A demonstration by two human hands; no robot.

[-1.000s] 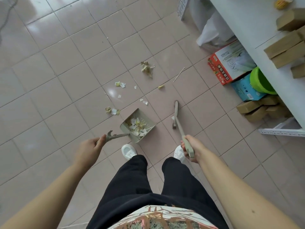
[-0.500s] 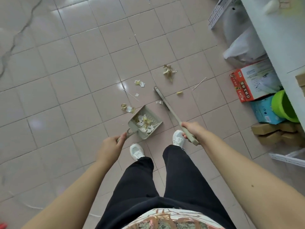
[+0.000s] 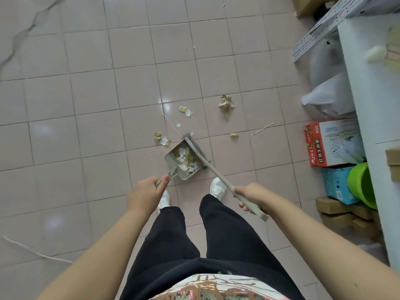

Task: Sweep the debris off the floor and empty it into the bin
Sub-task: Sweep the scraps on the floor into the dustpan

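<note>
Debris (image 3: 226,103) lies scattered at frame centre on the tiles, with some in the dustpan (image 3: 185,176) just below. Your left hand (image 3: 145,194) clasps the pan's handle. Your right hand (image 3: 252,197) grips the brush (image 3: 216,171) — its head sits at the pan's mouth.

Bright even light, glare on floor tiles (image 3: 166,106), blurred warped edges.

The red box (image 3: 314,146) reads 红烧牛肉面 down its side
</note>
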